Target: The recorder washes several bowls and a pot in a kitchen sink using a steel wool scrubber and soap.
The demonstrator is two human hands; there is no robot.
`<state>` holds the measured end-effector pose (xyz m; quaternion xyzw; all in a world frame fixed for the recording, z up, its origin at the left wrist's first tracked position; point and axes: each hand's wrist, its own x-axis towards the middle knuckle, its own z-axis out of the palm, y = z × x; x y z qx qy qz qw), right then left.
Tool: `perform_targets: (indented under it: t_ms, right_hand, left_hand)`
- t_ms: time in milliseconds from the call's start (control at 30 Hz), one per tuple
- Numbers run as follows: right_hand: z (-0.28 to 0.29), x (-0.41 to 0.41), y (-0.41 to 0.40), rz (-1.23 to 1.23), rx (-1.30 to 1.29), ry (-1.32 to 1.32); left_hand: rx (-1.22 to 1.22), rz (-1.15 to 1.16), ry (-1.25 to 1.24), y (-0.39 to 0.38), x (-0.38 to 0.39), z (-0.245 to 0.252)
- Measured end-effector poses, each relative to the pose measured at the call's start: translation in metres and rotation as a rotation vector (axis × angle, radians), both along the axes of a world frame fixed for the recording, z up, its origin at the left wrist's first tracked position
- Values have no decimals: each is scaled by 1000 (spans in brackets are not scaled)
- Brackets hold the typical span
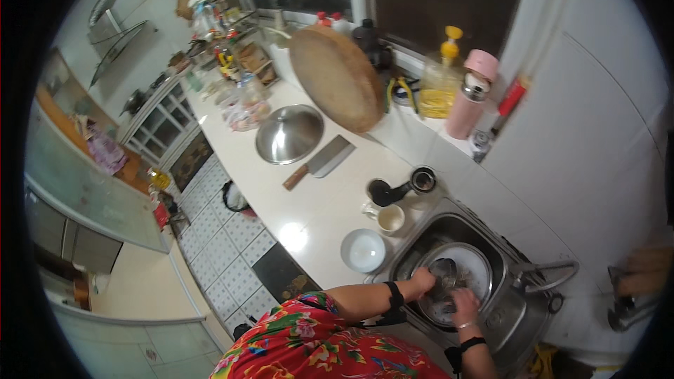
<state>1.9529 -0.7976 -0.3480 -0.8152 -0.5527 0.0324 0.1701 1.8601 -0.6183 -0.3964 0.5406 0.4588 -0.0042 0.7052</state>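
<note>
My left hand (pixel 423 282) grips the side of a dark, see-through vessel (pixel 442 271), perhaps a glass pot. My right hand (pixel 465 305) is at the lower side of the same vessel; its fingertips are blurred, so I cannot tell if it holds anything. Both hands are over a round metal basin (pixel 487 295) with whitish, sudsy water. The basin sits inside the left bowl of a stainless steel sink (pixel 408 255). A white bowl (pixel 363 250) and a light mug (pixel 390 219) stand on the counter left of the sink.
Behind the mug lie a black handled part (pixel 390 195) and a black-rimmed round container (pixel 423 179). A cleaver (pixel 329 159) and a domed metal lid (pixel 290 134) rest on the white counter (pixel 316 216). A round wooden chopping board (pixel 337 79) leans against the wall. The faucet (pixel 550 276) is at the right.
</note>
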Motion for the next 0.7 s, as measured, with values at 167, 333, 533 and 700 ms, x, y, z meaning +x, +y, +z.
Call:
perform_targets:
  t_ms: [167, 333, 533, 700]
  right_hand:
    - [-66, 8, 11, -372, -237, 140]
    - [-45, 13, 37, -129, -625, 155]
    - [-78, 28, 22, -560, 38, 652]
    - [8, -46, 47, -78, 383, 489]
  left_hand:
    - [354, -74, 123, 17, -15, -13]
    - [323, -59, 139, 13, -20, -15]
    - [390, -67, 15, -9, 3, 4]
    - [220, 2, 42, -23, 21, -9]
